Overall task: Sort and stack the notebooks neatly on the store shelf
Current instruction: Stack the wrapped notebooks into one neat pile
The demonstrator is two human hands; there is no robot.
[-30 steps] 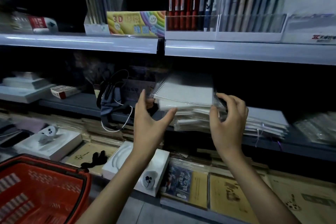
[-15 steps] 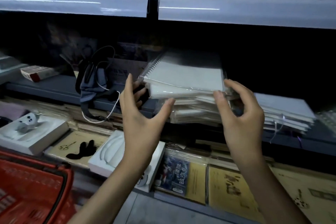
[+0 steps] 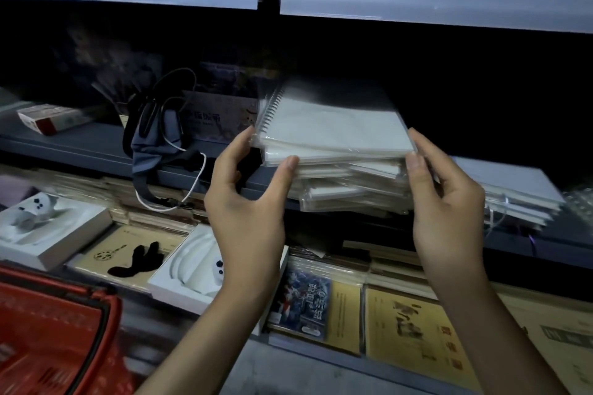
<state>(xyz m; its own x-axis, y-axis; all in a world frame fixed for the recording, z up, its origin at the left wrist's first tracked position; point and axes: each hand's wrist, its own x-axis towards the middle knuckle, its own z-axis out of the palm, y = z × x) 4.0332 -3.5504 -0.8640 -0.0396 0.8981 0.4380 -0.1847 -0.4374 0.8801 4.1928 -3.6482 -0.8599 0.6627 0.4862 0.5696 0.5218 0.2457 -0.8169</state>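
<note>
Two hands bracket the top notebook (image 3: 333, 128), which sits just toward 1 o'clock of the view's centre. It crowns an uneven stack (image 3: 349, 189) of like notebooks on the dark grey shelf (image 3: 80, 144). The left hand (image 3: 247, 202) pinches its near-left corner, with the thumb on the front edge and the fingers on the spiral side. The right hand (image 3: 449, 212) does the same at the near-right corner, its thumb pressed to the front edge. Both are half-spread and hold nothing else. Whether the grip takes in the book beneath as well cannot be told. The step looks like squaring this book onto the stack, whose lower members jut out askew toward 5 o'clock. The next move probably calls for an even, two-sided nudge so edges and coils line up without the slippery wrappers sliding. The notebook is a flat rectangle with a pale, matte cover and a wire coil down its left side. It is sealed in clear, glossy film that wrinkles at the corners. A second pile (image 3: 519, 196) of similar wrapped books lies at 3 o'clock, fanned and loose. A soft blue-grey pouch (image 3: 160, 135) with a white cord slumps at 10 o'clock, and a red plastic basket (image 3: 54, 330) sits at 8 o'clock.
</note>
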